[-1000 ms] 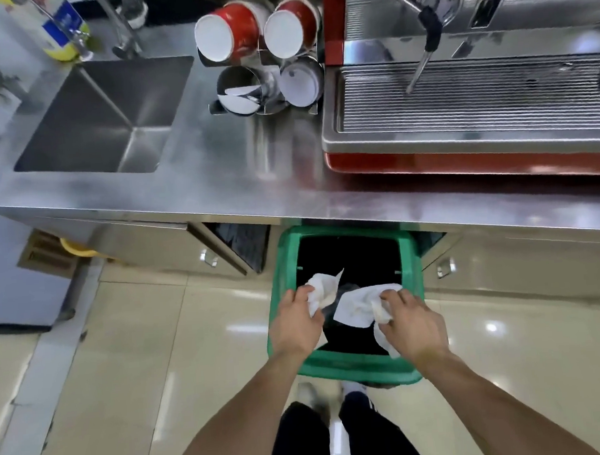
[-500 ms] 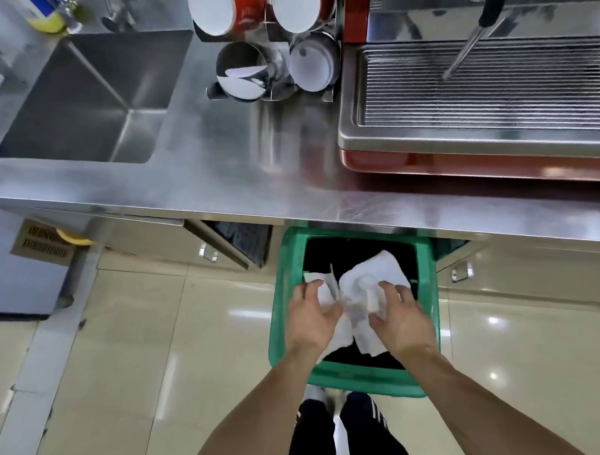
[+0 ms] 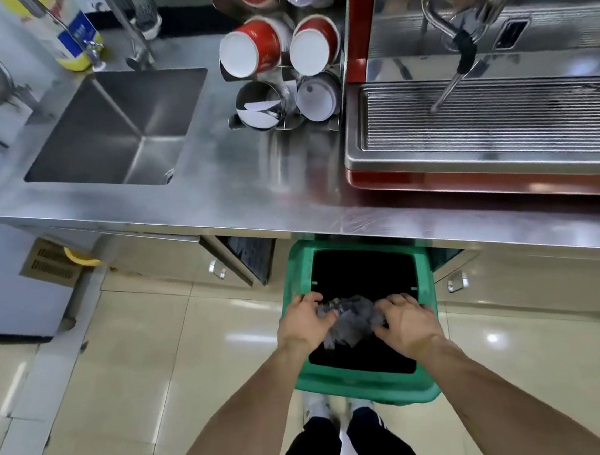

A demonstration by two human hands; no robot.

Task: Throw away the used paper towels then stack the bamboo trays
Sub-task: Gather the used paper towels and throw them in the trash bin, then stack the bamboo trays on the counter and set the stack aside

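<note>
The crumpled paper towels (image 3: 350, 318) look grey and blurred in the shadow inside the green waste bin (image 3: 361, 387), which stands on the floor under the counter edge. My left hand (image 3: 304, 322) hovers over the bin's left rim with its fingers loosely curled beside the towels. My right hand (image 3: 404, 321) is palm down over the right side, fingers spread. The towels sit between and below both hands, apparently free of them. No bamboo tray is in view.
A steel counter (image 3: 287, 178) runs above the bin, with a sink (image 3: 118, 130) at left, a cup rack with red cups (image 3: 279, 71) in the middle and an espresso machine (image 3: 483, 112) at right. A cabinet door (image 3: 243, 260) stands ajar left of the bin.
Both hands brought the white towels together over the bin and let them go. The towels have dropped lower into the bin's shadow. The view has tilted up slightly.
</note>
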